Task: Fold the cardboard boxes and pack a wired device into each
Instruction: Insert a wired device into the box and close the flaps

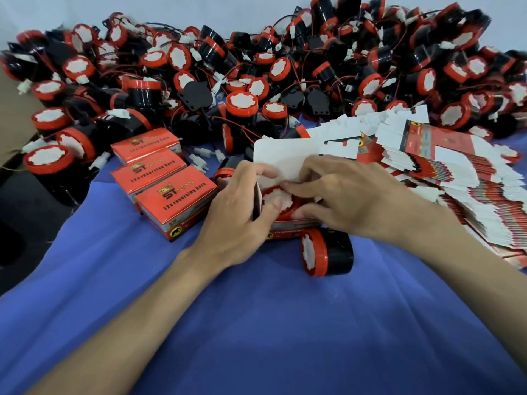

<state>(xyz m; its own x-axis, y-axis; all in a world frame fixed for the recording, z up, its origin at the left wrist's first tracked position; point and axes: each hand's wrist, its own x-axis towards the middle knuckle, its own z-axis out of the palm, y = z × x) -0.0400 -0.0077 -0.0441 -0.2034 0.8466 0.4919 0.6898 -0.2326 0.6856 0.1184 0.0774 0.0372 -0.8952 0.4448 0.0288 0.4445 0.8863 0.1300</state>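
The open box [283,155] stands on the blue desk [256,323], lid up, with a red-faced device [276,201] inside. The left hand [235,213] grips its left wall. The right hand [345,195], fingers curled, holds its right side. Closed boxes [174,201] lie left of it.

A deep blue cloth [256,323] covers the table. The heaped round plastic horns [242,101] are glossy black with red rims and white centres, and trail thin red and black wires [233,123] with white plugs [121,112]. The closed cardboard boxes [174,195] are red with black lettering. The half-open cardboard box [285,155] shows a plain white flap. The fanned flat carton blanks [456,172] are striped red, white and black.
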